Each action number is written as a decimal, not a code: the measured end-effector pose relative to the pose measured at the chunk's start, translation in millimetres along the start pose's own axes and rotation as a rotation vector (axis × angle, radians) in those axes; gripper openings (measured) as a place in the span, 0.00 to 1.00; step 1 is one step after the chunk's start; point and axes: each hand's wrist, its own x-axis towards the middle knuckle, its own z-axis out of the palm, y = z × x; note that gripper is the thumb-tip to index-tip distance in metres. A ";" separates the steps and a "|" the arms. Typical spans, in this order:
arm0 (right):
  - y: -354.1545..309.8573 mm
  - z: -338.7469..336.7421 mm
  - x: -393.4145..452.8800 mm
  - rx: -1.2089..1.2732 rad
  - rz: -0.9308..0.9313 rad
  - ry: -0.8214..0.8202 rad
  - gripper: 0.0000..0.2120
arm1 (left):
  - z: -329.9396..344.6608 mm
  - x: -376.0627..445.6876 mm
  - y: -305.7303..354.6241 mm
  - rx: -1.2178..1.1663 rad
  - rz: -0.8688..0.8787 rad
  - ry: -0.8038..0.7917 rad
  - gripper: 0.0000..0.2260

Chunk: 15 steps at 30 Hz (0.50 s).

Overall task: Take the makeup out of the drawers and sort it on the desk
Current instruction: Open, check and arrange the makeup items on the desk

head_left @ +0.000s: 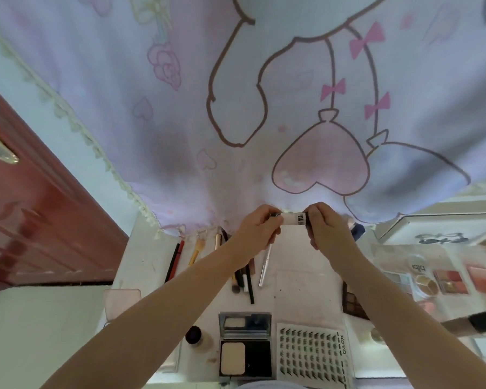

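Both my hands hold one small white makeup tube with black lettering, raised above the far part of the white desk. My left hand grips its left end and my right hand grips its dark right end. Below them on the desk lie several pencils and brushes in a row. Nearer to me sit an open powder compact with a mirror, a sheet of false lashes, a small dark-capped bottle and a brown eyeshadow palette.
A pastel cartoon curtain hangs over the back of the desk. A red wooden door stands on the left. An open drawer on the right holds blush and eyeshadow palettes and a large black brush.
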 end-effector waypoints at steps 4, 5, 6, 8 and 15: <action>-8.6 -2.3 -2.2 0.068 0.097 0.114 0.19 | 9.1 -3.7 6.7 0.522 0.291 0.017 0.11; -11.1 -3.0 -3.4 0.060 0.097 0.120 0.21 | 10.8 -3.5 6.7 0.604 0.361 0.053 0.15; -14.4 -3.9 -5.0 0.038 0.097 0.124 0.22 | 12.7 -4.1 6.5 0.667 0.424 0.099 0.17; -19.8 -7.0 -10.0 -0.038 0.072 0.143 0.23 | 16.4 -8.2 9.6 0.692 0.466 0.149 0.18; -12.8 -12.6 -22.9 -0.115 -0.443 0.265 0.21 | 23.2 -20.6 29.5 0.032 -0.061 -0.001 0.21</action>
